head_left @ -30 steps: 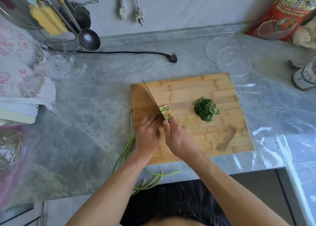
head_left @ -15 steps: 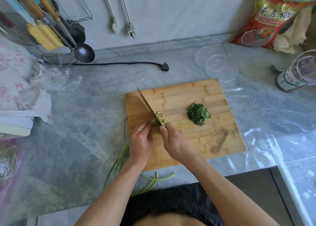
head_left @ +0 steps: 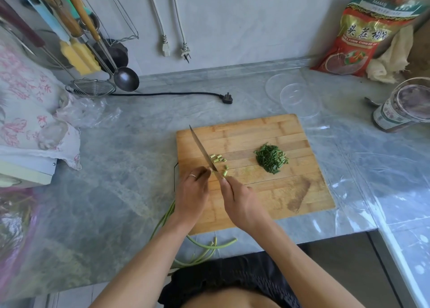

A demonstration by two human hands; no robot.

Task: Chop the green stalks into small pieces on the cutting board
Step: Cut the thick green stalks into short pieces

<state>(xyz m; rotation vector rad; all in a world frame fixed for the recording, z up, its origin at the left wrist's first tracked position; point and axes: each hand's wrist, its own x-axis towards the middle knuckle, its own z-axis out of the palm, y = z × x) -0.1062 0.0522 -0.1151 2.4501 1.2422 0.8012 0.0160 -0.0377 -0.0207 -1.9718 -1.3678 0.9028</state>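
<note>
Right hand gripping knife handle, blade down on board, left hand curled over stalks just left of blade, cut pieces just right, chopped pile farther right

A single wide-angle camera is sitting on the person's head, looking forward and steeply down over the bench toward the back wall. It is viewing from close above, so both forearms are entering from the bottom edge and the cutting board is lying near the middle of the frame. The lens is bending straight lines near the borders, stretching the utensil rack at upper left and the red bag at upper right. No second view is sharing this scene.
</note>
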